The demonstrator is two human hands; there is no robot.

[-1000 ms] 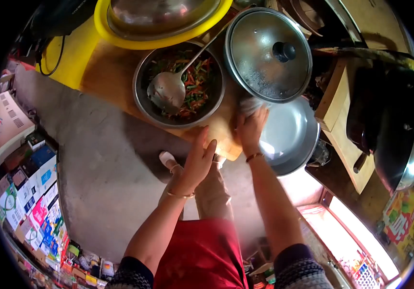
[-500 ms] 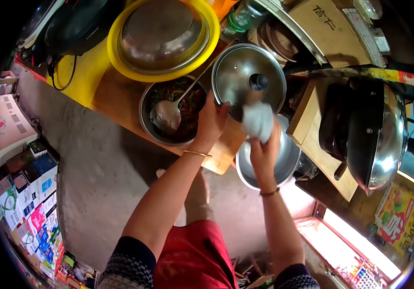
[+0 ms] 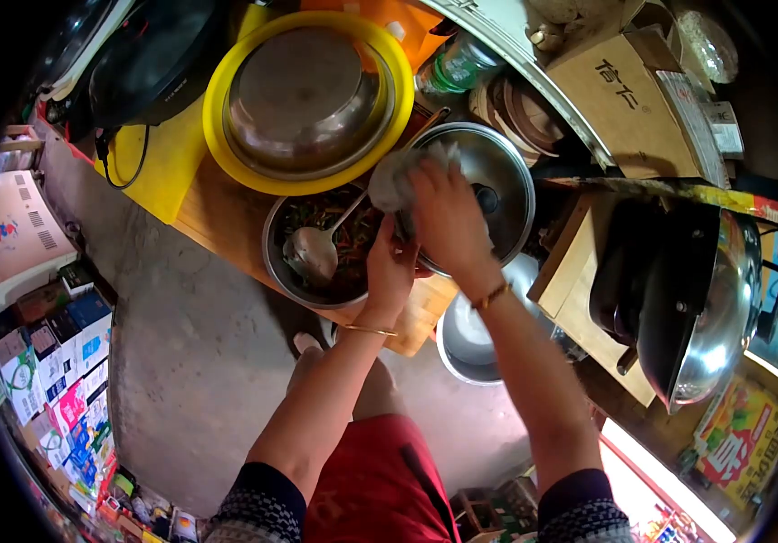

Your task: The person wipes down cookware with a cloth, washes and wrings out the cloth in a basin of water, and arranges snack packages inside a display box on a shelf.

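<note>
My right hand (image 3: pixel 450 217) holds a pale cloth (image 3: pixel 398 178) against the left part of the round glass lid (image 3: pixel 508 172) with a black knob. My left hand (image 3: pixel 392 270) grips the lid's near left rim, its fingers partly hidden behind the right hand. Just left of it is a metal bowl (image 3: pixel 273 262) of cut red and green vegetables, with a metal ladle (image 3: pixel 313 253) resting in it. Below the lid, an empty grey pan (image 3: pixel 472 339) shows in part.
A yellow basin (image 3: pixel 217 113) with an upturned metal bowl (image 3: pixel 303 100) stands behind the vegetables. The wooden board (image 3: pixel 226 217) lies beneath. A wok (image 3: pixel 696 317) leans at the right, near a cardboard box (image 3: pixel 620 100). A black appliance (image 3: pixel 149 68) sits at the upper left.
My left hand has moved from the board edge to the lid's rim. The right hand has lifted the cloth and carried it up and left onto the lid. The view has shifted.
</note>
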